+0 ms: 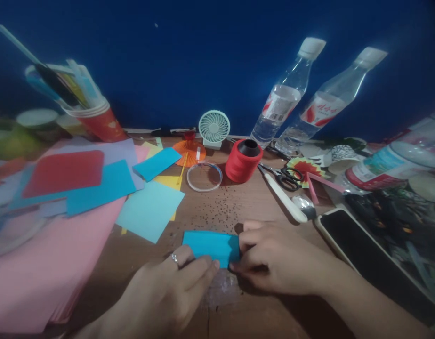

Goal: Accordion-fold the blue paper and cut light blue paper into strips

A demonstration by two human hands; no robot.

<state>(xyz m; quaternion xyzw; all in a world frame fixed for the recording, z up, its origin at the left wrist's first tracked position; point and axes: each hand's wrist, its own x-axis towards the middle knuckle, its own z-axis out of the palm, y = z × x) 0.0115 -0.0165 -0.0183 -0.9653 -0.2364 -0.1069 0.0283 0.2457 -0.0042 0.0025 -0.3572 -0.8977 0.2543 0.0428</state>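
Blue folded paper (206, 242) lies flat on the brown wooden tabletop (132, 287), near the person, with a hand at each end. The left hand (171, 287), which wears a shiny ring (174, 258), has its fingers close together and holds the paper at its lower left part. The right hand (277, 256) has its fingers bent in, narrow, holding the right end.

Little dark specks (221, 207) are spread just past the paper. Beyond them are a clear round hoop (189, 183) and a big red thread spool (238, 165). A small pale green fan (214, 127) stands behind, close to an orange paper fan (196, 151).

Off to the left, a light blue square sheet (150, 209) lies near a thick pink paper stack (55, 263). A red cup (102, 123) full of pens and sticks leans in the view behind the stack.

Over to the right are black-handled scissors (290, 180), a white-handled knife (284, 200) and a phone (369, 263) with a dark screen. Two clear bottles (281, 103) with white caps stand at the back, near the blue wall (203, 56).
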